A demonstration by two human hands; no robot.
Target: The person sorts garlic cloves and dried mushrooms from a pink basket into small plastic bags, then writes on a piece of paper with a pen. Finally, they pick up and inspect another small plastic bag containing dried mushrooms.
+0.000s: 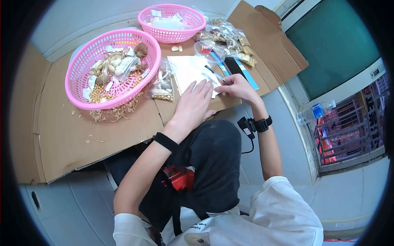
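Note:
My left hand [195,101] lies flat with its fingers stretched out over the lower part of a white spiral notebook [186,70]. At the notebook's right side, my right hand [237,87] is closed in a pinch around the lower end of a pen [216,74]. The pen's dark end points away from me, up and to the left; its other end is hidden by the fingers. Left of the notebook, a clear bag [162,84] holds beans and pale pieces. Beyond my right hand lie a blue ruler [250,78] and a dark flat object [234,66].
A pink basket [72,82] holds beans, mushroom-like pieces and small labels. Behind stands another pink basket [174,37] with plastic bags. Several filled bags [227,37] lie at the back right near a clear tub [206,51]. Cardboard [61,135] covers the table.

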